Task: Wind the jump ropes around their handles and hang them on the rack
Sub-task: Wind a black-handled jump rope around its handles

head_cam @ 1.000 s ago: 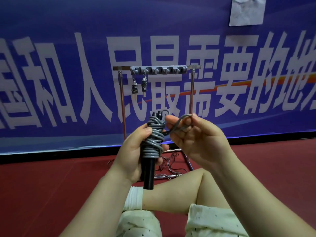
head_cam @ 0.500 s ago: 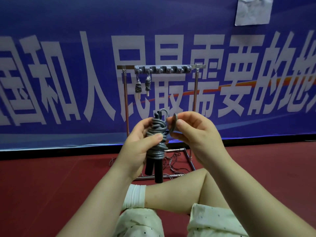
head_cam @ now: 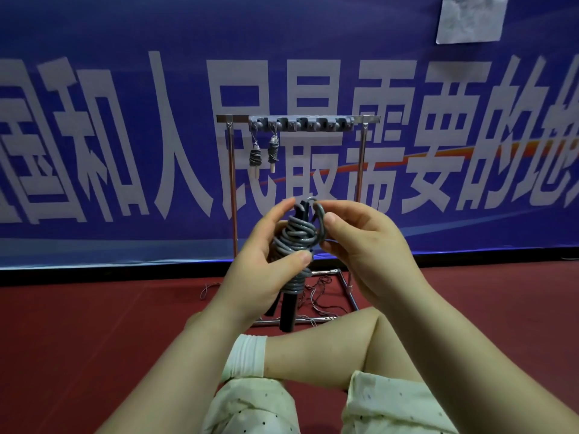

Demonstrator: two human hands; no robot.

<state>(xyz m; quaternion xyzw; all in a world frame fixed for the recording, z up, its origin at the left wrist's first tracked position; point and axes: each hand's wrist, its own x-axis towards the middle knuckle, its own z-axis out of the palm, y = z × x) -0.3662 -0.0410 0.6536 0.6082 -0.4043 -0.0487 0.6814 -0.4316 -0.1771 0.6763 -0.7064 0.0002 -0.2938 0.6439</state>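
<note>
Between the raised hands, the jump rope sits upright, grey cord wound around its black handles. Left hand grips the wound bundle; right hand pinches a cord loop beside the handle tops. Behind, the rack carries two wound ropes at its left end

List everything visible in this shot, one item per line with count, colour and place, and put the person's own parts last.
held jump rope: one, grey cord wound around black handles, centre, between both hands
hung jump ropes: two, grey cord on pale handles, left end of the rack's hook bar
rack: one, silver metal frame with a grey hook bar, on the floor before the banner
loose threads: a tangle, dark and pale, on the floor inside the rack's base
banner: one, blue with white characters, across the background
paper sheet: one, white, top right on the banner
floor: red
left hand: grips the wound bundle
right hand: pinches a cord loop
</note>
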